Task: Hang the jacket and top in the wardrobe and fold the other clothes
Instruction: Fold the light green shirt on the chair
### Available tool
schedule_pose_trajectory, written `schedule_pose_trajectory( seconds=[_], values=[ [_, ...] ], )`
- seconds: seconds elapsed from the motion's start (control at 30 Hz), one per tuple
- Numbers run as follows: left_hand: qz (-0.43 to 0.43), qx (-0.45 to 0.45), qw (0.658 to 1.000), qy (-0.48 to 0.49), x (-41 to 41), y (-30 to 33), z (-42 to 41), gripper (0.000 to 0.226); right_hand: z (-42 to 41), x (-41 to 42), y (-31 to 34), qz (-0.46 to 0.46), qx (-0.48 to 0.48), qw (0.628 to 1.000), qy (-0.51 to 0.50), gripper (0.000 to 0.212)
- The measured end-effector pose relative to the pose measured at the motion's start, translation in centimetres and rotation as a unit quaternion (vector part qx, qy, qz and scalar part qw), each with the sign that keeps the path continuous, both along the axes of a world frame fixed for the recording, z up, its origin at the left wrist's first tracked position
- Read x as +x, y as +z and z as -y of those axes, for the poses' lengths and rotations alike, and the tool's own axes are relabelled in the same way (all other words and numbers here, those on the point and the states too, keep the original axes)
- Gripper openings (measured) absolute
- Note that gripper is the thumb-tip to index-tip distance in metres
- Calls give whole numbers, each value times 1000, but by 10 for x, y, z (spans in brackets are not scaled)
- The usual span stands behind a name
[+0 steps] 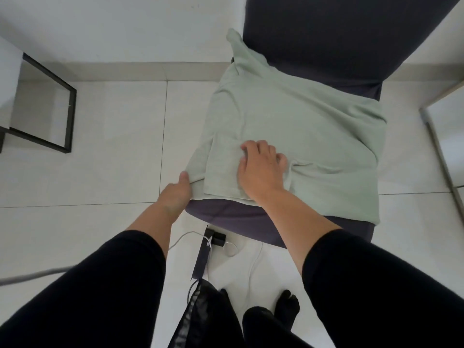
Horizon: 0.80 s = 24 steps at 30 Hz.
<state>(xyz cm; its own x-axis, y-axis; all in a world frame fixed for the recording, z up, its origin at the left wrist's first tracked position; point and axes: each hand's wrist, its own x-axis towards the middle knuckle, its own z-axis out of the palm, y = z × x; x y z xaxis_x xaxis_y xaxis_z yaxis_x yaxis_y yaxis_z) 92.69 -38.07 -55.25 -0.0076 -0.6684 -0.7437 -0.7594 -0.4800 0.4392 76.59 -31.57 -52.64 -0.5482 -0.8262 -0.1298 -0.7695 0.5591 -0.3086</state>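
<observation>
Left hand (178, 189): at the near-left corner of the dark padded chair seat (233, 217), thumb and fingers pinching the hem of the pale green cotton garment (288, 121).
Right hand (261, 169): fingers spread loosely, pressing a folded flap flat, nothing gripped.
Garment: covers the seat, long axis running away toward the chair back (339, 33); left hand nearer its loose edge.
Surface: cushioned seat.
Room: white tiled floor (100, 146), white cables (236, 249) below the seat.

1. Garment (288, 126), centre frame: pale mint green, plain.
2. Chair (339, 38), upper right: dark navy-grey cover.
3. Sleeves (376, 285), bottom: black.
4. Floor (113, 136): white tiles, grey grout.
5. Frame (67, 114), left: black.
6. Cable (253, 267), lower centre: white.
</observation>
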Motion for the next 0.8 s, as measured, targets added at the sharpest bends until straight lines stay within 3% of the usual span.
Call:
schedule_pose_trajectory(
  seconds=[0.07, 0.1, 0.2, 0.3, 0.4, 0.53, 0.7, 0.8],
  values=[
    [-88, 91, 987, 98, 11, -1, -1, 51, 22, 0, 1, 20, 28, 999, 11, 37],
    [-115, 87, 982, 123, 16, -3, 0, 44, 34, -1, 2, 39, 45, 998, 4, 40],
    [-175, -19, 969, 171, 26, -8, 6, 25, 60, -2, 4, 84, 79, 993, -1, 34],
    [-244, -136, 933, 228, 28, -3, 14, 21, 75, 2, 8, 81, -9, 997, -15, 24],
    [-214, -219, 927, 216, 31, 2, 19, 24, 86, 8, 6, 39, -46, 998, -12, 25],
    [-213, -158, 947, 182, 45, -10, 14, 30, 84, 10, -12, 9, 49, 998, 35, 26],
    [-116, -215, 967, 80, 55, -16, 12, 14, 79, 10, -15, -22, 48, 996, 67, 35],
    [-51, -192, 980, 20, 48, -17, 16, 17, 74, 4, -12, -13, 34, 996, 80, 37]
  ],
)
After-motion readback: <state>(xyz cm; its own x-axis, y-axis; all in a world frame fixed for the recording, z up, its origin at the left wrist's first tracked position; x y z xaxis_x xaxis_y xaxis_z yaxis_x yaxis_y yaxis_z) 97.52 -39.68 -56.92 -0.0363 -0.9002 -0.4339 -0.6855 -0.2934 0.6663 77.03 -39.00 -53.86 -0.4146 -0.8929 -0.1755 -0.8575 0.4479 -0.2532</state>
